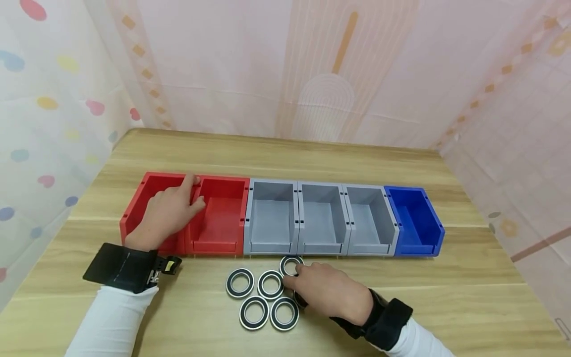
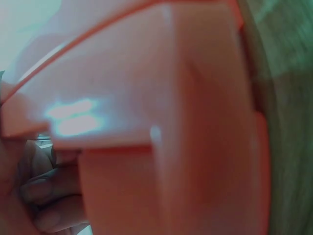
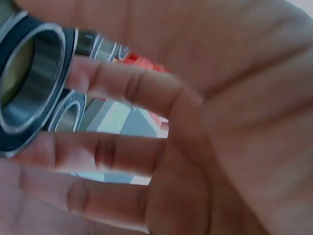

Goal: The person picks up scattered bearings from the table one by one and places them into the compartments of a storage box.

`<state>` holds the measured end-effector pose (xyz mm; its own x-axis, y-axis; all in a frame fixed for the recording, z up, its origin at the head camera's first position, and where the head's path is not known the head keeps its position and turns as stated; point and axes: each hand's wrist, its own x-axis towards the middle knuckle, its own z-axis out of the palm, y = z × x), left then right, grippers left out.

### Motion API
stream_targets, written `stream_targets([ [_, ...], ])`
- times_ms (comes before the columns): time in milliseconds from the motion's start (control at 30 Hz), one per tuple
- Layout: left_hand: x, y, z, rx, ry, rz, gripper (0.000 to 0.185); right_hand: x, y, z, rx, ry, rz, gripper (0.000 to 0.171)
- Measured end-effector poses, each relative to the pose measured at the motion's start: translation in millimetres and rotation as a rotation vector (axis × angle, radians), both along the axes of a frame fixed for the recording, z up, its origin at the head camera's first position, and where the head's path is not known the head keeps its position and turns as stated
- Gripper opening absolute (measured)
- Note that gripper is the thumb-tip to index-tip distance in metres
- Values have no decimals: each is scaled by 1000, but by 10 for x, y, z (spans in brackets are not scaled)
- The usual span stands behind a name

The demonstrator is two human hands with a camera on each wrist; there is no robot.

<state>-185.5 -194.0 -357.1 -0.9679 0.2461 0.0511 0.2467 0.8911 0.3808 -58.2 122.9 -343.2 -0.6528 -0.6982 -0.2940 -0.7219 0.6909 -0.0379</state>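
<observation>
The right hand [image 1: 330, 292] pinches a bearing [image 3: 48, 73], grey bins [image 1: 323, 247] lying just beyond its grip, while the left hand [image 1: 165, 213] rests on red bins [image 1: 217, 248].

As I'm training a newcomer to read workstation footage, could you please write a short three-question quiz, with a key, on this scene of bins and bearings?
1. How many grey storage bins stand side by side in the head view?
2. True or false: all the sealed bearings are inside bins.
3. Which does the person's left hand lie over?
A) the blue storage bin
B) the red storage bins
C) the grey storage bins

Key:
1. Three.
2. False; several lie on the wooden table, in front of the bins.
3. B
</observation>
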Motion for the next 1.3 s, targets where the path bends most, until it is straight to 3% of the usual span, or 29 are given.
stream_targets([
  [267,0,4,-3,5,-12,2,50,-145,293,236,-167,-13,-45,38],
  [500,-19,7,9,2,2,-10,50,-336,790,503,-331,77,-223,40],
  [700,-5,8,1,10,-9,-12,52,-481,1329,590,-436,196,-333,35],
  [833,-12,4,3,12,1,-14,52,-521,1683,637,-498,197,-412,36],
  [1033,-38,-2,-3,11,7,-14,51,-547,2059,640,-465,203,-534,37],
  [1300,-28,-7,-34,22,-2,-15,54,-674,2260,480,-382,127,-676,40],
])
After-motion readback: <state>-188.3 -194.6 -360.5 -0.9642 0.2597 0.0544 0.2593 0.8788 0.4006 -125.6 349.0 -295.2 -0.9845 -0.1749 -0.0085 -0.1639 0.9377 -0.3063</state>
